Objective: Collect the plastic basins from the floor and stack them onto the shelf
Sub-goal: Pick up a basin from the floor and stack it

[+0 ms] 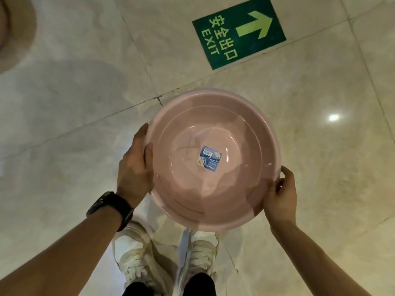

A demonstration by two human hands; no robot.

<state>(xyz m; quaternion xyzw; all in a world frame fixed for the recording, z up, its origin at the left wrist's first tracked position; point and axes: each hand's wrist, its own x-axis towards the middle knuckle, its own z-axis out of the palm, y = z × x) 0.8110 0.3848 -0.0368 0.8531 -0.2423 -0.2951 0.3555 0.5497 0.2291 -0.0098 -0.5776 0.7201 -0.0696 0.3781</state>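
Both hands hold pink basin (pixel 213 159) opening upward.

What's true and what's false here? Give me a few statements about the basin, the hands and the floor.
1. The left hand and the right hand both hold the basin by its rim. True.
2. The basin is full of water. False: only a sticker sits on its bottom.
3. The watch is on the right wrist. False: it is on the left wrist.
4. A green exit sign lies on the floor. True.
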